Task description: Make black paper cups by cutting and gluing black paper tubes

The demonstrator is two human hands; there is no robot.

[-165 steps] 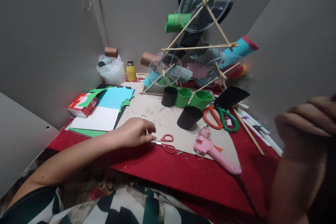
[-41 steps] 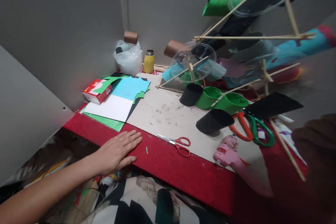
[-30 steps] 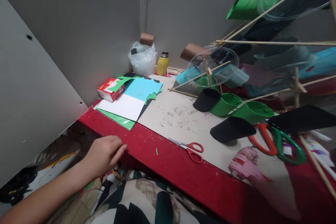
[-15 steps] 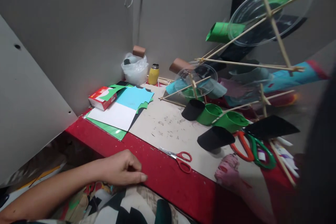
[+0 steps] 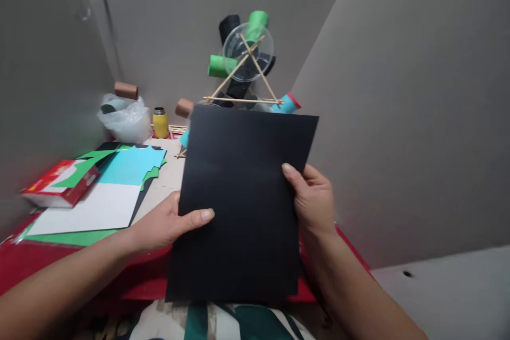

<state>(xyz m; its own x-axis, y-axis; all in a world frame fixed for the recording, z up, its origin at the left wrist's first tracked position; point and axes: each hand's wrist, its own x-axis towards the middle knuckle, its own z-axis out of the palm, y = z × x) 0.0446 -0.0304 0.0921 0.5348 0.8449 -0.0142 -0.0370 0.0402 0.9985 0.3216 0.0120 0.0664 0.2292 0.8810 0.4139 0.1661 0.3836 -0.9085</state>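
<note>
A sheet of black paper point(image 5: 243, 170) is held up in front of me, tilted, above my lap and the table's front edge. My left hand point(image 5: 175, 218) grips its left side, thumb across the front. My right hand point(image 5: 314, 191) pinches the right edge higher up, with the thumb on the front face. Behind the sheet rises a model of thin sticks point(image 5: 243, 100), a clear plastic lid point(image 5: 261, 64) and paper tubes, among them a green tube point(image 5: 220, 66). The sheet hides the model's lower part and most of the table's middle.
To the left, a red box point(image 5: 79, 191) rests on white paper point(image 5: 103, 207), blue paper point(image 5: 129, 164) and green sheets. A yellow bottle point(image 5: 160, 125) and a plastic bag point(image 5: 129, 122) stand at the back. Grey walls point(image 5: 406, 117) enclose the red table point(image 5: 139, 273).
The view has swung to the right. The black sheet is now in both hands; before, my left hand was closed and empty near the table edge. Scissors seen earlier are hidden.
</note>
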